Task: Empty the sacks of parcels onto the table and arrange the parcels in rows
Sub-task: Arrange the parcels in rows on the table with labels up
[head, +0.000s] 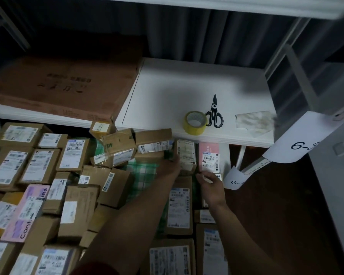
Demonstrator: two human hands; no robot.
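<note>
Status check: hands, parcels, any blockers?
Left hand grips small white-labelled parcel. Right hand pinches a parcel by pink parcel. Unsorted heap close left.

Brown cardboard parcels (pixel 38 175) with white labels, crowded flat, pink parcel (pixel 209 155) upright at far edge

Brown parcels (pixel 72 207), pink parcel (pixel 209 156), yellow tape (pixel 195 122), black scissors (pixel 214 114)

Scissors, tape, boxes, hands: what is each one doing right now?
scissors: closed, lying flat on the white shelf
tape roll: lying flat, touching the scissors
left hand: holding a small labelled box
right hand: pinching a small white item, unclear
pink parcel: standing upright
cardboard sheet: lying flat
</note>
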